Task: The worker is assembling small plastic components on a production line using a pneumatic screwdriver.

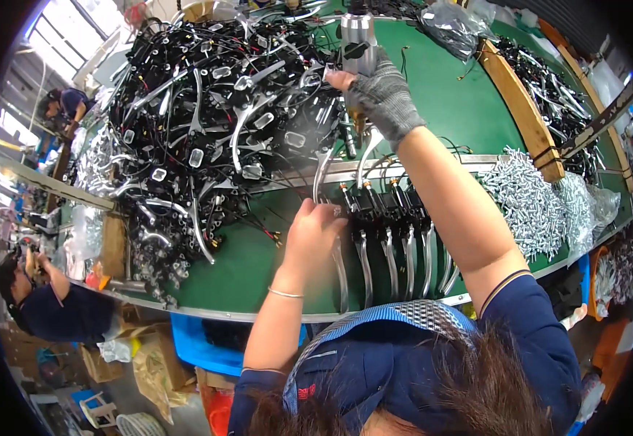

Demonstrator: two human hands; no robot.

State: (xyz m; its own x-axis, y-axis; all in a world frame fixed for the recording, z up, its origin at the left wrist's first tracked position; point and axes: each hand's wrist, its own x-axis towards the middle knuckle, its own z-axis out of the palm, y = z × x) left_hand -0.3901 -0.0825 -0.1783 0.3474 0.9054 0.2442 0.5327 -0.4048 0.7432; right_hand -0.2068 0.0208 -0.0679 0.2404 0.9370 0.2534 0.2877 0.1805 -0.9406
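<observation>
So the right hand (382, 94), in a grey knit glove, is wrapped around a silver power screwdriver (358, 43) that hangs upright over the middle of the green table (461, 109), its tip pointing down at the work. The left hand (315, 229) is bare, with a thin bracelet on the wrist. Its fingers are curled onto the leftmost brake lever (339, 269) in a row of brake levers (396, 240). Can't tell how tight that grip is, because the fingertips are hidden behind the part.

That row sits close to the near edge of the table. The black housings are lined up against a metal rail (432, 166), and the silver blades point toward the person.

Left of the hands, a huge tangled heap of levers (207, 123), black and silver with cables, covers most of the table's left half, right up to the far edge. On the right side, near the near edge, there's a pile of silver screws (530, 192), some of it in clear bags. A wooden divider (523, 109) runs along the right side, with more black parts (549, 80) beyond it. A clear plastic bag (454, 25) lies at the far edge.

Two other people (55, 298) work off the table's left end.
</observation>
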